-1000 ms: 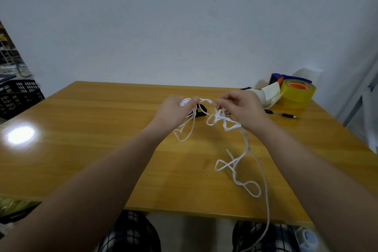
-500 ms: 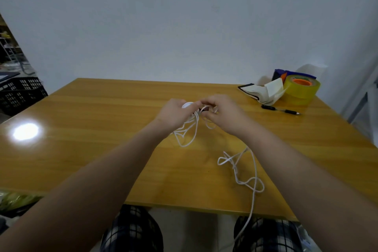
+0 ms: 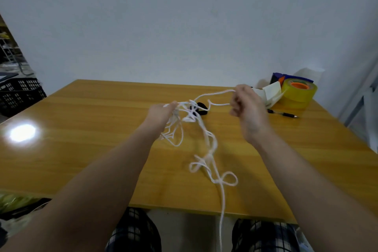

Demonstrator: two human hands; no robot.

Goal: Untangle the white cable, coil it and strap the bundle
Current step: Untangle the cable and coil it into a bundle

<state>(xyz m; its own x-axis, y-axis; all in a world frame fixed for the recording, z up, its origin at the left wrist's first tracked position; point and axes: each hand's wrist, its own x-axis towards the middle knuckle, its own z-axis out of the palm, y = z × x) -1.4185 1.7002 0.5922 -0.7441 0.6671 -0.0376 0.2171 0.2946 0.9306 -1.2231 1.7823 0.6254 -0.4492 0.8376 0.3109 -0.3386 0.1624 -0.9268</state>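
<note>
The white cable point(image 3: 206, 139) is a loose tangle above the wooden table point(image 3: 92, 149). My left hand point(image 3: 161, 112) pinches a bunch of its loops at the middle of the table. My right hand point(image 3: 245, 106) is raised to the right, fingers closed on a strand stretched back toward the left hand. More cable lies in loops point(image 3: 225, 178) near the front edge, and one end hangs down over the edge between my knees. A small black strap point(image 3: 201, 108) lies on the table just behind the tangle, partly hidden by cable.
A yellow tape roll point(image 3: 298, 94), folded white paper point(image 3: 270, 94) and a dark blue item sit at the back right corner. A black pen point(image 3: 284, 114) lies near them. A black crate point(image 3: 18, 94) stands off the table's left side. A lamp glare spot shines at left.
My right hand has pulled away from my left hand, up and to the right, drawing a strand out of the tangle. The loops on the table have shifted slightly.
</note>
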